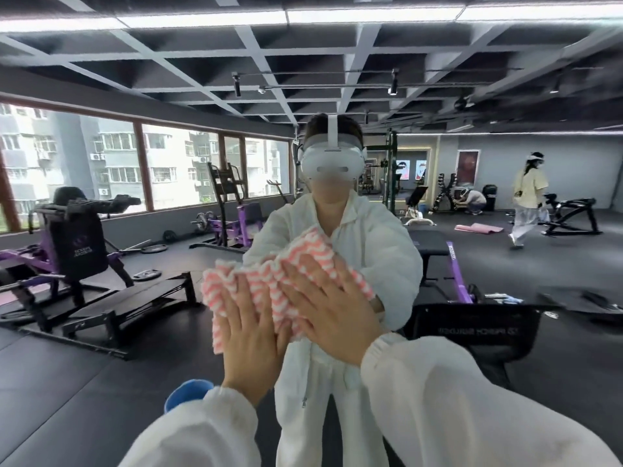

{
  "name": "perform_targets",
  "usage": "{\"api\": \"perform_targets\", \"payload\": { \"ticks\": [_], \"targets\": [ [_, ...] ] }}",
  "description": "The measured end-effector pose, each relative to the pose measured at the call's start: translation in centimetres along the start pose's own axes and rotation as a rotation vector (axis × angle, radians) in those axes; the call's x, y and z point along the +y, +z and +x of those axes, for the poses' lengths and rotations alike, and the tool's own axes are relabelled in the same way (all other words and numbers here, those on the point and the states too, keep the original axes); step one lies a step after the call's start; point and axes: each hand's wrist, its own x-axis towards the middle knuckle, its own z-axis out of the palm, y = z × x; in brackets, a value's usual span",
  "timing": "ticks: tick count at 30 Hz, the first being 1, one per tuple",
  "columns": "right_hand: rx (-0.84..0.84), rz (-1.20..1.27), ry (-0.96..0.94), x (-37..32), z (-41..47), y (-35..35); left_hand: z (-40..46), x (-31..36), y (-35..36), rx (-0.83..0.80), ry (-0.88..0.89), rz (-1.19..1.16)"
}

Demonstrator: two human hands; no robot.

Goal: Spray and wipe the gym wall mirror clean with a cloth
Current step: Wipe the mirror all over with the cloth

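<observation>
Gym wall mirror [101,382], reflecting purple machines. Pink-and-white zigzag cloth [269,281] on the mirror; left hand [249,342] and right hand [332,311] flat, fingers straight, pressing cloth.

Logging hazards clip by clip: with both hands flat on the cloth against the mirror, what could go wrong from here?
1. The left hand and right hand only press the bunched pink-striped cloth flat; neither grips it, so it may slip and drop.
2. Bare fingers overhang the cloth's edges and could smear the mirror.
3. The blue object tucked by the left sleeve might fall.
</observation>
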Motion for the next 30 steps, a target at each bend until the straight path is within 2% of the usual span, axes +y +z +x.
{"api": "perform_targets", "payload": {
  "ticks": [7,12,18,24,27,30],
  "targets": [
    [0.079,-0.015,0.354,10.6,1.1,-2.5,12.0,5.4,-2.2,0.081,0.161,0.031],
    [0.065,-0.016,0.495,14.1,0.0,-3.1,16.0,9.3,-2.7,0.158,0.296,0.073],
    [0.041,0.055,0.544,11.5,-6.9,-0.9,10.7,12.1,0.3,0.063,0.452,0.085],
    [-0.074,0.13,0.521,4.4,-15.3,1.4,2.0,12.0,3.9,-0.01,0.634,0.176],
    [-0.115,0.146,0.532,1.7,-17.2,1.6,-1.0,11.6,4.8,-0.061,0.679,0.217],
    [-0.113,0.161,0.535,2.2,-16.7,1.3,-0.3,11.1,4.1,-0.055,0.697,0.198]
  ]
}}
